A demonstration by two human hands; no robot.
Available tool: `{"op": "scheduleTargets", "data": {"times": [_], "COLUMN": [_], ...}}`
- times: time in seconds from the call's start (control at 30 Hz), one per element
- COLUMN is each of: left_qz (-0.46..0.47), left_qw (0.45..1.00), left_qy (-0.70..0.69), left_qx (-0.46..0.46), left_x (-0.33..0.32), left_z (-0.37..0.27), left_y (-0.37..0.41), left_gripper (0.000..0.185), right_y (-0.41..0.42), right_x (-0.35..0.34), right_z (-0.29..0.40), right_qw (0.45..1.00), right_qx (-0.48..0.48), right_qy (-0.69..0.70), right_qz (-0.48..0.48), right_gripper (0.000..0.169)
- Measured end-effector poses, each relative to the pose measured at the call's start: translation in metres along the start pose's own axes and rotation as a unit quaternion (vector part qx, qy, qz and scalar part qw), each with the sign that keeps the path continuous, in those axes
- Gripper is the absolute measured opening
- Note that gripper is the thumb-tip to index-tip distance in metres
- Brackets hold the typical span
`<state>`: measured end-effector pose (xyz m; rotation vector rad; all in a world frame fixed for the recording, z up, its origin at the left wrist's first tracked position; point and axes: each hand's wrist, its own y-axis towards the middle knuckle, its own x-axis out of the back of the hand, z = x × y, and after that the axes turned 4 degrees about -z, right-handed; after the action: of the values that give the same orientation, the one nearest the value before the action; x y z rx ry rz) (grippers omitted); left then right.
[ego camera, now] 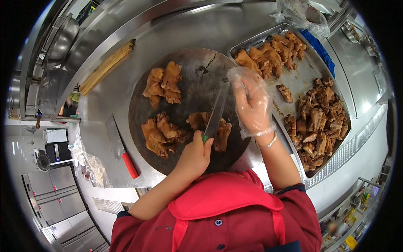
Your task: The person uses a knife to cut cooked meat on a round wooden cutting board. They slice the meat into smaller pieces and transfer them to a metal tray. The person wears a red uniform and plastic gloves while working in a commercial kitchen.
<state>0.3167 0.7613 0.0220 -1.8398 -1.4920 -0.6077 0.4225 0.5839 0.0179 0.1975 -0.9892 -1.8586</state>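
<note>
My left hand (pixel 195 154) is closed around the green handle of a knife (pixel 216 110), whose long blade points away from me over a dark round chopping block (pixel 201 94). My right hand (pixel 252 102), in a clear plastic glove, is beside the blade's tip, fingers bent and thumb apart, with nothing seen in it. Brown cooked trotter pieces lie on the block: one group at the far left (pixel 171 82), another at the near left (pixel 154 135), and more (pixel 223 135) under and beside the knife, partly hidden by it and my left hand.
A steel tray (pixel 341 94) at right holds rows of trotters (pixel 272 60) and a heap of browned meat pieces (pixel 321 119). A red-handled cleaver (pixel 121 146) lies left of the block on the steel table (pixel 113 72). A wooden bar (pixel 107 67) and a blue cloth (pixel 319 50) are farther back.
</note>
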Motion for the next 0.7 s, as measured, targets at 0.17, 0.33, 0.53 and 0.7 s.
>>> {"op": "scheduleTargets", "data": {"times": [0.17, 0.33, 0.53, 0.7], "left_qz": [0.08, 0.115, 0.139, 0.149], "left_qw": [0.993, 0.987, 0.979, 0.975], "left_qy": [0.088, 0.112, 0.146, 0.161], "left_qx": [0.009, 0.025, 0.005, -0.038], "left_x": [0.012, 0.012, 0.009, 0.013], "left_z": [-0.012, -0.014, -0.005, -0.001], "left_y": [0.014, 0.016, 0.02, 0.023], "left_gripper": [0.034, 0.033, 0.036, 0.036], "right_y": [0.006, -0.008, -0.021, -0.02], "right_x": [-0.031, -0.045, -0.041, -0.032], "right_z": [-0.019, -0.029, -0.038, -0.032], "right_qw": [0.993, 0.983, 0.983, 0.975], "right_qx": [-0.064, -0.095, -0.122, -0.15], "right_qy": [0.019, -0.079, -0.072, -0.093], "right_qz": [0.103, 0.138, 0.119, 0.132], "right_gripper": [0.011, 0.011, 0.019, 0.024]}}
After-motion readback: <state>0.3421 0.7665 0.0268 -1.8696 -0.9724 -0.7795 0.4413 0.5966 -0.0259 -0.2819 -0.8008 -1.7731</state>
